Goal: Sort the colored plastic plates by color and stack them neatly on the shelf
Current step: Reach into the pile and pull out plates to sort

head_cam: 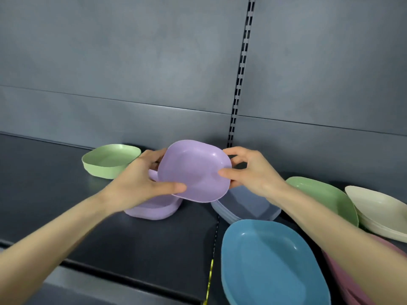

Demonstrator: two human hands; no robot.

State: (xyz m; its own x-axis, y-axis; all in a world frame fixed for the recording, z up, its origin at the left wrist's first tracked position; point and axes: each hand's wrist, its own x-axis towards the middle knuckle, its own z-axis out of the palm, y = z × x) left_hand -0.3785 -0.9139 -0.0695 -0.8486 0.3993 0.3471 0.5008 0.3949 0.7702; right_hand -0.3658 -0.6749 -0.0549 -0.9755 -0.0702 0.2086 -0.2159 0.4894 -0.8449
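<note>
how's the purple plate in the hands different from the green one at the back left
The purple plate is held tilted above the shelf by the left hand and right hand; the back-left green plate sits on the shelf, untouched. Colours differ. Both are rounded-square with raised rims.

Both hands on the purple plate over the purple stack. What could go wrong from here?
1. The purple plate is tilted and held only at its edges by the left hand and right hand; it could land crooked on the purple stack below.
2. The right forearm passes over the blue plate and beside the green plate on the right; pulling back could nudge them, and the blue plate seems close to the front of the shelf.
</note>
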